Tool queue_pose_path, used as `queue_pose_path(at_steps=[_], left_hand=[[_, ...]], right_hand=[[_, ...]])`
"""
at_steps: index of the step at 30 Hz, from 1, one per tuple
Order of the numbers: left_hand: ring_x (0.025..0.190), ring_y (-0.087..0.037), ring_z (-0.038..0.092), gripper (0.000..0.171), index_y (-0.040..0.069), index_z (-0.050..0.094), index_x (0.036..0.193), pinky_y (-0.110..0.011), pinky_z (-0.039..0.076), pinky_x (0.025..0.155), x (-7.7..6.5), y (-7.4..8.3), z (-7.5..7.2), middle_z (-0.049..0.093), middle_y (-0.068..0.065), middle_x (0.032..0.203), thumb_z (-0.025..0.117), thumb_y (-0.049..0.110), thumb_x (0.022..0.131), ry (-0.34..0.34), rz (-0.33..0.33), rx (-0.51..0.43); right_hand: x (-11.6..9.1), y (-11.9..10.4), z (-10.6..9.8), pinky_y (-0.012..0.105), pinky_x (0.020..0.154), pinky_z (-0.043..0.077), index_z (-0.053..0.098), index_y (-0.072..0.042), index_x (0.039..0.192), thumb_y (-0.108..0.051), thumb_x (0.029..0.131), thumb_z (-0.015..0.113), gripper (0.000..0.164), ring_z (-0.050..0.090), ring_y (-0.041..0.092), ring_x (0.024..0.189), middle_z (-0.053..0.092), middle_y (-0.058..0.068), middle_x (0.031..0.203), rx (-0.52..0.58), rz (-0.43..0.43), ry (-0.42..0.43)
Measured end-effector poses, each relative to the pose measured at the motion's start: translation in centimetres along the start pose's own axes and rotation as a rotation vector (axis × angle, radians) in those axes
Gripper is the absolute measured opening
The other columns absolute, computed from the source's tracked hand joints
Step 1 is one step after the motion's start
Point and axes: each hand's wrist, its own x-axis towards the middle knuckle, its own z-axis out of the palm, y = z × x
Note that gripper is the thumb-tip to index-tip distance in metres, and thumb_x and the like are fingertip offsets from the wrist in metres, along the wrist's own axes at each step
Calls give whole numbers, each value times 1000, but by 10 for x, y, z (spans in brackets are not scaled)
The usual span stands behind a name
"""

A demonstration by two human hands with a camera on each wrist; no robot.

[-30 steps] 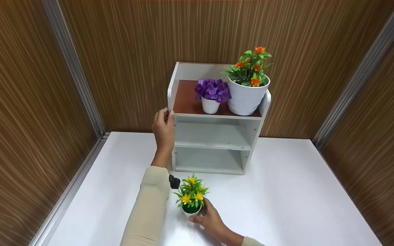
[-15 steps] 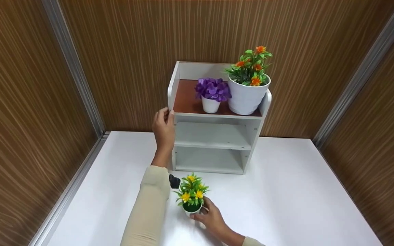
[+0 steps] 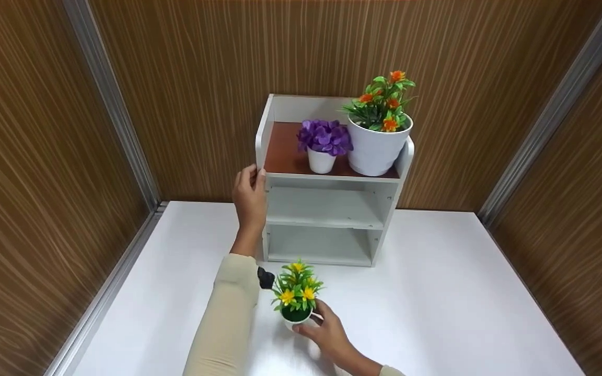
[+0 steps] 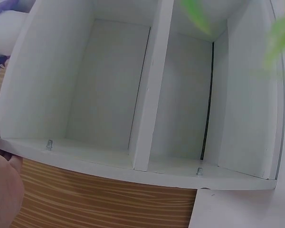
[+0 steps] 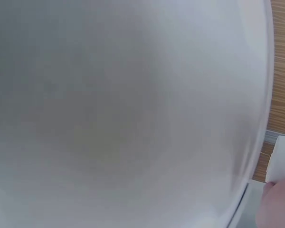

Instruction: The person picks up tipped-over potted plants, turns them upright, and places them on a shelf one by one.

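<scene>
My left hand (image 3: 250,198) grips the front edge of the left side panel of a small white shelf unit (image 3: 327,225), near its top board. In the left wrist view, that hand (image 4: 4,190) shows at the lower left with its fingers around the panel. My right hand (image 3: 327,334) holds a small white pot by its side, in front of the shelf. From the pot rises an artificial plant (image 3: 297,292) with green leaves and yellow flowers. The right wrist view is mostly filled by a white surface, with part of the pot (image 5: 282,159) and the hand (image 5: 278,204) at the right edge.
On the brown top board (image 3: 282,151) stand a small pot with purple flowers (image 3: 323,143) and a larger white pot (image 3: 377,149) with orange flowers. Two white compartments lie below. Wood-grain walls (image 3: 196,94) enclose the white table (image 3: 447,292) on three sides.
My right hand has moved slightly up and to the right in the head view, carrying the potted plant. The left hand keeps its hold on the shelf unit.
</scene>
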Motion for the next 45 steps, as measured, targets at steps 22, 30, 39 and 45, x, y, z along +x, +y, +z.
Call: queue_pose_path(at_steps=[22, 30, 39, 45], left_hand=[[115, -18, 62, 32, 5, 61, 130, -33, 54, 100, -1, -1, -3, 62, -9, 122, 56, 25, 105, -9, -29, -10], [115, -18, 61, 34, 5, 60, 131, -32, 54, 101, -1, 0, -3, 62, -8, 123, 55, 27, 105, -24, -31, 8], [116, -18, 62, 35, 6, 60, 131, -30, 54, 101, -1, -1, -2, 62, -8, 124, 55, 28, 105, -24, -42, 7], [115, -18, 62, 34, 6, 60, 131, -31, 54, 101, -1, 1, -2, 62, -8, 123, 55, 28, 105, -17, -47, 4]], right_hand=[[14, -66, -27, 47, 111, 46, 47, -5, 144, -29, 80, 86, 79, 53, 37, 133, 55, 17, 140, -24, -106, 71], [19, -86, -33, 47, 112, 44, 47, -7, 145, -25, 84, 84, 74, 52, 34, 133, 55, 14, 141, -25, -186, 87], [31, -119, -42, 48, 111, 46, 46, -11, 148, -28, 83, 85, 78, 55, 31, 132, 57, 9, 141, -23, -227, 119], [39, -144, -44, 45, 113, 44, 45, -11, 148, -30, 83, 85, 78, 52, 30, 135, 56, 9, 142, -18, -233, 120]])
